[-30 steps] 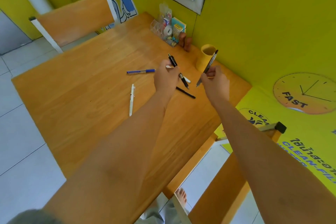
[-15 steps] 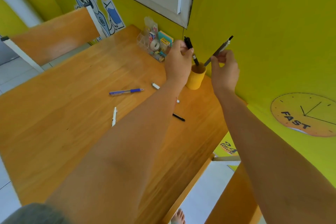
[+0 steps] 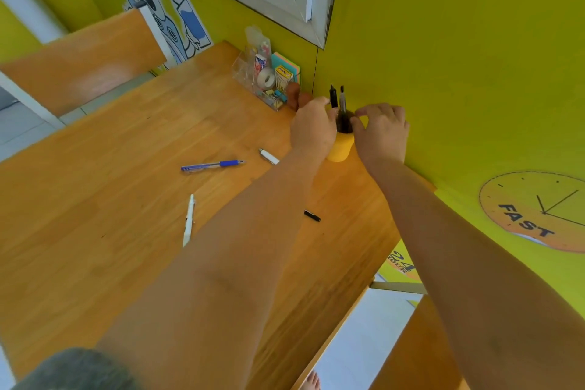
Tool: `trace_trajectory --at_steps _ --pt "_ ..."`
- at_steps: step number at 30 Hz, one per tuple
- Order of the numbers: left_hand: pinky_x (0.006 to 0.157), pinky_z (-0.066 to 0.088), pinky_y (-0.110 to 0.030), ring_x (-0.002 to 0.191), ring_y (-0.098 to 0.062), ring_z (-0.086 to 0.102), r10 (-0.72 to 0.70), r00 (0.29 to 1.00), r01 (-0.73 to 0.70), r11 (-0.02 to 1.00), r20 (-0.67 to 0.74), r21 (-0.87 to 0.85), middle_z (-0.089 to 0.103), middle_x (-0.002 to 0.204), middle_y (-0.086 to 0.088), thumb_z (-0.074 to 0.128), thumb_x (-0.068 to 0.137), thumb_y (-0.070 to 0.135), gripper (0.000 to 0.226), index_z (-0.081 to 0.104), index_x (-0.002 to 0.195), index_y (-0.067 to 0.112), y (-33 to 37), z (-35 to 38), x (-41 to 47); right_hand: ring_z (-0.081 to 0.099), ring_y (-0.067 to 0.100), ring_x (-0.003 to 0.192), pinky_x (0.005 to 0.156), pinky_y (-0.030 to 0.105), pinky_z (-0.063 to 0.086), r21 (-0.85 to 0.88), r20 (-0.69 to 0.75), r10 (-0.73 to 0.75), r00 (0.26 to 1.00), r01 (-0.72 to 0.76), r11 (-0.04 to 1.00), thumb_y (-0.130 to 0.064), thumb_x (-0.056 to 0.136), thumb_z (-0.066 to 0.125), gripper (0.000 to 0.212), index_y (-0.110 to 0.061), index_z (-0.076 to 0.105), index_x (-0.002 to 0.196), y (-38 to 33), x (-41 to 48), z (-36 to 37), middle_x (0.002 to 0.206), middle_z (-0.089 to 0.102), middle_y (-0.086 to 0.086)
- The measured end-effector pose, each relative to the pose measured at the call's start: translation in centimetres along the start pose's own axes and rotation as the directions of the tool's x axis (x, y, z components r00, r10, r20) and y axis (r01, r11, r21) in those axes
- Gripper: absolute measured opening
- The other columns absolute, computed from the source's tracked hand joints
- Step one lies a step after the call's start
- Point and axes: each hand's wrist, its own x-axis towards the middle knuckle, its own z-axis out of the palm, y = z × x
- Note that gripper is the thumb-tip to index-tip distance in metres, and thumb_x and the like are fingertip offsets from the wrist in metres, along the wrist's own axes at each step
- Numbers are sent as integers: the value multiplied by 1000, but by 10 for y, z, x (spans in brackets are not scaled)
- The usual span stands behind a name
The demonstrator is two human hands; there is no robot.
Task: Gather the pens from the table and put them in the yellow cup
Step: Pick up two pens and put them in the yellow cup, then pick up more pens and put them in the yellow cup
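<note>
The yellow cup (image 3: 340, 147) stands on the wooden table (image 3: 95, 231) close to the yellow wall. A black pen (image 3: 332, 94) and a grey pen (image 3: 342, 100) stand upright in it. My left hand (image 3: 311, 128) is at the cup's left, fingertips still on the black pen. At the right of the rim, my right hand (image 3: 383, 131) has its fingers apart and is off the grey pen. On the table lie a blue pen (image 3: 212, 165) and a white pen (image 3: 189, 220). My left arm partly hides another white pen (image 3: 269, 156) and a black pen (image 3: 312, 216).
A clear desk organiser (image 3: 269, 81) with tape, sticky notes and clips stands behind the cup, next to two brown objects (image 3: 297, 96). A wooden chair back (image 3: 82, 63) is at the far left. The wall runs along the table's right side.
Both hands came down over the cup. The black and grey pens went from slanted above the rim to upright inside it. My right hand let go of the grey pen.
</note>
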Motion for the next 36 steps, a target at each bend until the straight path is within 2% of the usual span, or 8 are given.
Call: trace_trajectory --at_steps 9,12,16,19,21,24,30,36 --pt "96 47 -40 126 -30 56 -61 996 52 991 69 123 56 142 -11 43 104 28 45 44 147 13 -41 -27 -50 55 35 112 89 44 44 57 -70 -42 997 46 997 -25 95 55 30 -12 62 121 -8 -56 1 119 65 12" --pt "90 48 -39 124 -29 55 -135 990 124 973 44 195 53 141 -12 43 104 27 39 50 139 13 -68 -38 -83 55 33 112 91 42 46 73 23 -81 996 79 994 -24 95 55 30 -11 61 122 -19 -87 7 120 65 11" --pt "108 40 -39 134 -28 44 -195 981 185 945 11 271 50 142 -9 42 103 23 34 51 135 13 -105 -58 -131 55 30 113 87 42 50 95 170 -121 978 106 990 -25 97 54 31 -13 59 125 -35 -125 18 123 62 9" --pt "123 20 -36 148 -24 27 -199 980 183 910 5 371 36 157 -9 41 105 23 45 39 148 11 -129 -73 -158 53 27 118 89 41 51 39 286 -135 949 129 991 -26 98 52 34 -15 55 130 -47 -143 27 129 58 7" --pt "124 15 -36 150 -24 23 -213 977 206 885 -32 417 32 159 -10 41 105 23 47 37 149 9 -144 -83 -169 50 26 124 92 40 51 -12 345 -135 929 148 989 -26 99 50 37 -16 52 134 -55 -150 33 135 54 6" --pt "123 19 -38 149 -26 25 -249 964 264 849 -94 458 34 158 -10 45 103 22 46 41 147 8 -163 -95 -180 45 25 128 96 39 48 -83 386 -162 908 208 975 -24 100 46 37 -15 49 135 -64 -157 42 138 51 7" --pt "125 15 -36 151 -25 22 -338 927 374 788 -162 489 32 159 -9 46 102 24 51 35 149 7 -185 -108 -186 45 27 127 101 37 44 -210 409 -197 891 302 930 -20 100 45 37 -11 46 136 -77 -157 59 136 51 10" --pt "114 33 -34 133 -23 40 -333 917 398 757 -218 519 47 143 -5 51 100 30 45 48 140 11 -192 -108 -179 51 28 121 98 39 44 -328 352 -176 919 297 897 -18 96 52 32 -13 53 128 -78 -147 73 129 57 10"
